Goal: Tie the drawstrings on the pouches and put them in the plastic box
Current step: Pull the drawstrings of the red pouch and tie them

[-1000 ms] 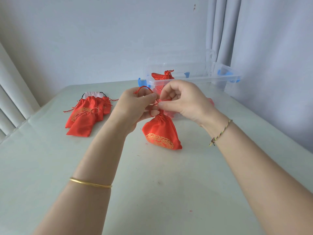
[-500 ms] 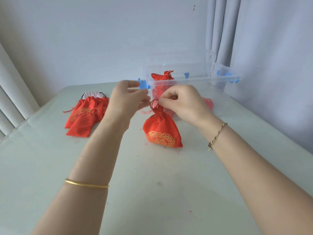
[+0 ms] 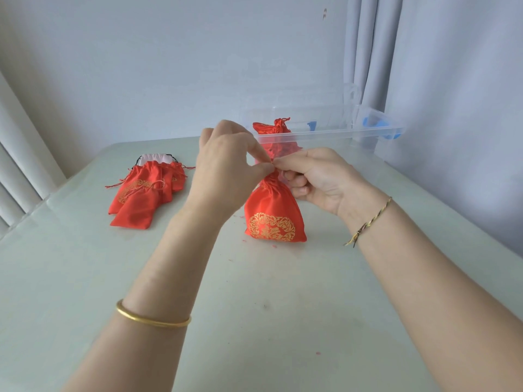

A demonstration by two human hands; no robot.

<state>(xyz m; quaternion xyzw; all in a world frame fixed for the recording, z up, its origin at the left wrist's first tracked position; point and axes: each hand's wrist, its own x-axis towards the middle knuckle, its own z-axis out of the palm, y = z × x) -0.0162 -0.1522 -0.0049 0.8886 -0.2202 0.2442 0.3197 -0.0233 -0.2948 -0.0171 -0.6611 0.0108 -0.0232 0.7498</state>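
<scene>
Pale green glossy tabletop (image 3: 85, 278), flecked with a few red specks. Behind it, plain bluish wall (image 3: 169, 66); grey curtain (image 3: 452, 80) down the right side, white vertical slats (image 3: 17, 171) at the left edge. At the far edge of the table, clear plastic box (image 3: 325, 134) with blue latches (image 3: 373, 121), one gathered pouch (image 3: 273, 127) showing inside. To the left, well apart, pile of pouches (image 3: 141, 193) lying flat, partly over a white object (image 3: 155, 158) too hidden to name.

Mid-table, upright red pouch (image 3: 273, 216) with gold print, neck drawn tight, just in front of the box. Left hand (image 3: 223, 171), beyond a gold bangle (image 3: 152, 321): thumb and forefinger pressed together, pinching at the top of the neck, other fingers curled. Right hand (image 3: 319, 179), beyond a braided bracelet (image 3: 370, 222): thumb and forefinger likewise closed on the same spot, tips meeting the left's, remaining fingers folded beside the neck. Cloth or cord in the pinch: cannot tell.
</scene>
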